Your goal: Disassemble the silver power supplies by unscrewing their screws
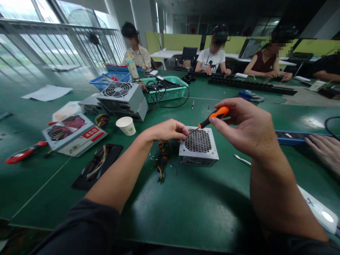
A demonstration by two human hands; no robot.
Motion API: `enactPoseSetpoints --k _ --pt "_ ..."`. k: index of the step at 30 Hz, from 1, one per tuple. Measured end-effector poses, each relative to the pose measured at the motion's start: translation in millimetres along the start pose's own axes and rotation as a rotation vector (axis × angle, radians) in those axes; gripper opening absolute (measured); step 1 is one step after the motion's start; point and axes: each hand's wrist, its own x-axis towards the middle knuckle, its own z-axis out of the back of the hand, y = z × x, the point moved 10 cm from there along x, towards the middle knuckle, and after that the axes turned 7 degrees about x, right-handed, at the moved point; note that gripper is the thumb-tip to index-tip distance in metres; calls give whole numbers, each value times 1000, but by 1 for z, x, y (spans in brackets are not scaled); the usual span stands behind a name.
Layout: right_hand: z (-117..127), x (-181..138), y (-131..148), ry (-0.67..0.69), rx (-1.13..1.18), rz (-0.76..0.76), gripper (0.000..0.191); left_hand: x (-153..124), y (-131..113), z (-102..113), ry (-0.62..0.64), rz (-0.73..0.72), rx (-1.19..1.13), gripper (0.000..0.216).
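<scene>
A small grey power supply box (198, 147) with a honeycomb grille on top stands on the green table (186, 205). My right hand (244, 127) is closed round an orange-handled screwdriver (214, 116) whose tip points at the box's upper left corner. My left hand (167, 131) pinches at that same corner, its fingers closed by the screwdriver tip; what they hold is too small to see. Coloured wires (162, 157) trail from the box's left side onto the table.
Left of me lie a paper cup (126, 125), two more power supplies (122, 99) (74, 134), a black tray of cables (98, 164), a red-handled tool (23, 153) and a green basket (167, 88). Another person's hand (322, 150) rests at right. Three people sit across the table.
</scene>
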Motion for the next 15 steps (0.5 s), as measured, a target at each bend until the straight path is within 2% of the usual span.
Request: enactPoseSetpoints --k 15 --pt "-5 -1 12 78 -64 62 30 -3 -4 -4 43 -29 -31 14"
